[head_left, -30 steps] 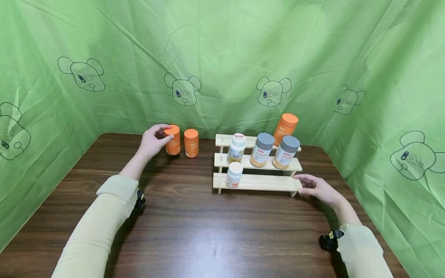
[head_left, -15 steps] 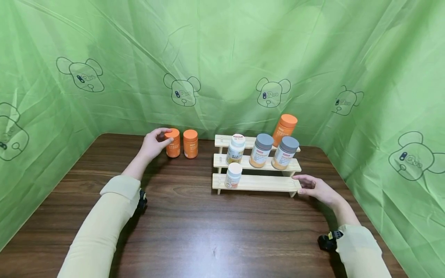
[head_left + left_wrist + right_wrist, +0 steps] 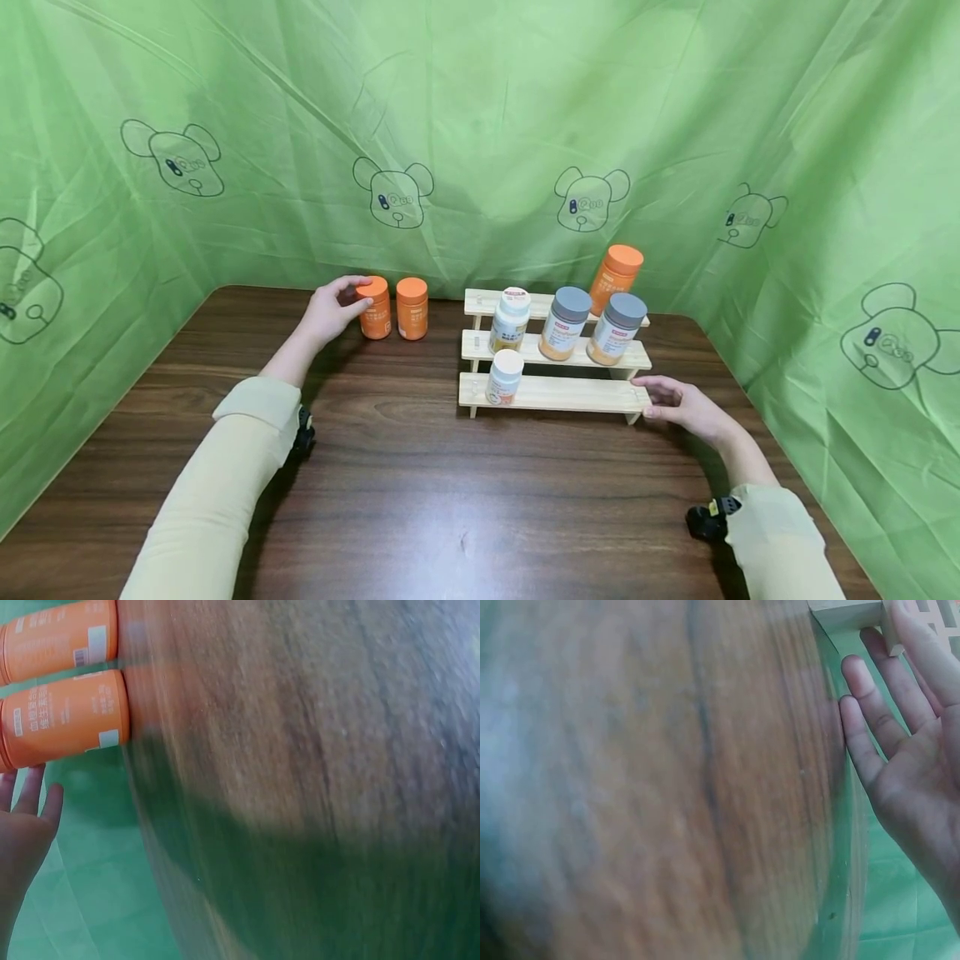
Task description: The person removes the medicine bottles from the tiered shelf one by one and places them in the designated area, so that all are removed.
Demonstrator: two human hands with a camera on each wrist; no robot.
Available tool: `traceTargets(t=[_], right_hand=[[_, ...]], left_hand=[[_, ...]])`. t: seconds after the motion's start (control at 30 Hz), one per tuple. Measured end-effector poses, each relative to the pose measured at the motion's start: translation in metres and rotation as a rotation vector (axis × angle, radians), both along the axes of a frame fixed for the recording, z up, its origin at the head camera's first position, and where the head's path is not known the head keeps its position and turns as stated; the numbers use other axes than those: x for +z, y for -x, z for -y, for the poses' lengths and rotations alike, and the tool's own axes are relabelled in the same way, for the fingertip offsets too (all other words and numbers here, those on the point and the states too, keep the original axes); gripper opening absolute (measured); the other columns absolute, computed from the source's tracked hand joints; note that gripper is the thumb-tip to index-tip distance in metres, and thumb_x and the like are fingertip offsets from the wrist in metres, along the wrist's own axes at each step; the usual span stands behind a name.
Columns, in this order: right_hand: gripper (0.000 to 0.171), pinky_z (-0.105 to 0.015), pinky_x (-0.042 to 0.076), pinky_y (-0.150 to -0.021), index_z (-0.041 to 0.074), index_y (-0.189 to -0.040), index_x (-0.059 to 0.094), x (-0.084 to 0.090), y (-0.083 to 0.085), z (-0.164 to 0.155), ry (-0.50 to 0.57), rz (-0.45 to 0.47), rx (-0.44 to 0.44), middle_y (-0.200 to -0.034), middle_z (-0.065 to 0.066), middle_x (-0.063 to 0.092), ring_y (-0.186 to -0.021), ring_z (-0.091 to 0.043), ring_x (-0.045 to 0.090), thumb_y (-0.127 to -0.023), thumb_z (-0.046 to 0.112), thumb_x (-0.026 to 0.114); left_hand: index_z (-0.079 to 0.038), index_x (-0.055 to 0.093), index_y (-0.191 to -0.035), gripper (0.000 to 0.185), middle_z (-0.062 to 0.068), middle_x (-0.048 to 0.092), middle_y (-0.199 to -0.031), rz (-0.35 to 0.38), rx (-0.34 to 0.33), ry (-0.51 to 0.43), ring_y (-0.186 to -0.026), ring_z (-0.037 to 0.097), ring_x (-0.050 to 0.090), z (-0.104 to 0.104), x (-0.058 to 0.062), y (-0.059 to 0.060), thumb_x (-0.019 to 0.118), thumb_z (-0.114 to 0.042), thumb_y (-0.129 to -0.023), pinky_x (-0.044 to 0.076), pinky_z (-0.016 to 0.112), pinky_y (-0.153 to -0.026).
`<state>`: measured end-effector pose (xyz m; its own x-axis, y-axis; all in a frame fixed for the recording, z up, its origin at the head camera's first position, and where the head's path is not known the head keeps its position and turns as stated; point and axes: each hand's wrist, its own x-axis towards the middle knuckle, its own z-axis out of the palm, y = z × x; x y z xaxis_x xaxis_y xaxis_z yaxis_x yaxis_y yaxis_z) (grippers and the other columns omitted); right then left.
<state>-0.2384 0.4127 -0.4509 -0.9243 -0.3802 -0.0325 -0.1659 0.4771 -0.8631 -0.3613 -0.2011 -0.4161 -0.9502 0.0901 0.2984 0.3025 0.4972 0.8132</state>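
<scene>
1. Green cloth printed with bear heads walls in three sides of the dark wood table I am watching from the head view.
2. My left hand is at the far left part of the table, fingers curled round the left orange bottle; the thumb lies near its cap. In the left wrist view the fingers look straighter and beside the bottle, so I judge the hold to be light.
3. That bottle stands upright on the table, just beside a second orange bottle, and both are left of the rack, apart from it.
4. My right hand has its fingers straight and close together, with the tips against the right end of the stepped wooden rack at its lowest step.
5. On the rack, a small white-capped bottle stands on the low step, a white-capped bottle and two grey-capped bottles on the middle step, and a tall orange bottle at the top.
6. Risks, as I judge them: a loose hold could let the gripped bottle slip or tip into its close neighbour. A push from the right hand could slide the rack and topple the tall bottle.
</scene>
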Motion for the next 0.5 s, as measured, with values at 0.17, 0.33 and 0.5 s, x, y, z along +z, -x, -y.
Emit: traceTargets(t=[0.17,0.33,0.5], right_hand=[[0.052,-0.024,0.051,-0.081,0.004,-0.134,0.048,0.001,0.000,0.000,-0.001,0.009,0.002,-0.118,-0.001,0.063,-0.102,-0.007,0.060,-0.087,0.013,0.068],[0.051,-0.024,0.051,-0.081,0.005,-0.133,0.049,0.002,0.000,0.000,-0.003,0.007,-0.004,-0.118,-0.001,0.063,-0.101,-0.007,0.060,-0.087,0.013,0.068],[0.051,-0.024,0.051,-0.081,0.004,-0.134,0.049,0.001,-0.001,0.000,0.001,0.010,-0.001,-0.117,0.000,0.063,-0.102,-0.007,0.061,-0.087,0.012,0.068]], left_hand=[[-0.009,0.058,-0.126,0.038,0.015,0.058,-0.126,-0.014,-0.004,0.016,-0.112,0.030,0.054,0.000,0.002,-0.002,0.066,-0.016,-0.089,0.043,0.046,-0.097],[-0.007,0.057,-0.127,0.039,0.015,0.057,-0.128,-0.018,-0.032,0.047,-0.111,0.030,0.055,0.000,0.005,-0.003,0.066,-0.012,-0.089,0.044,0.046,-0.096],[-0.006,0.054,-0.129,0.043,0.016,0.053,-0.130,-0.022,-0.054,0.062,-0.114,0.031,0.053,-0.002,0.011,-0.005,0.067,-0.012,-0.088,0.045,0.046,-0.095]])
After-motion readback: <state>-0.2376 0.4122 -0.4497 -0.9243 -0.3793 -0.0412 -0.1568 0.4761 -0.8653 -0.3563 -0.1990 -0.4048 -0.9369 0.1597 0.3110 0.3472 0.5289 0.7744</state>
